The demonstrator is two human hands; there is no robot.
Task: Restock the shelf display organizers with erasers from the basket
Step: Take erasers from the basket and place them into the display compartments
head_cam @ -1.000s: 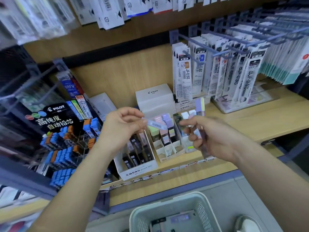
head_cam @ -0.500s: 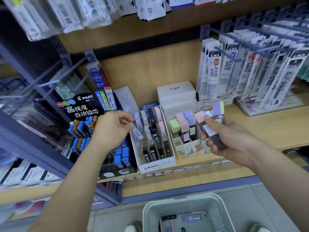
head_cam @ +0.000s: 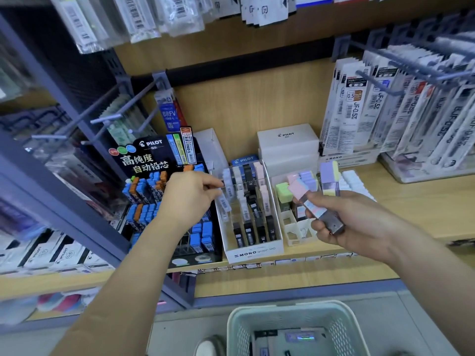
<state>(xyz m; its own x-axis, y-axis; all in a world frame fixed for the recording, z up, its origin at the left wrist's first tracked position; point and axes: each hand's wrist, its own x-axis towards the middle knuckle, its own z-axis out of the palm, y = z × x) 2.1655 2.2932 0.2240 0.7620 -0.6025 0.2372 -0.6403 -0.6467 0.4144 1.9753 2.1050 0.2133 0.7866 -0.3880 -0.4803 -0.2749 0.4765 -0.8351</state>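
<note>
— Left hand [head_cam: 190, 196]?
— Fingertips pinch a slim pale case [head_cam: 223, 202] at the MONO display box's [head_cam: 254, 253] left column.
— Right hand [head_cam: 359, 227]?
— Just right of the box, fingers curled round pastel erasers [head_cam: 299, 188].

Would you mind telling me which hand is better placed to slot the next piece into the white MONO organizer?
Left. The left hand pinches a pale case over the leftmost column of the MONO organizer; the right hand grips a bundle off to its side.
</note>
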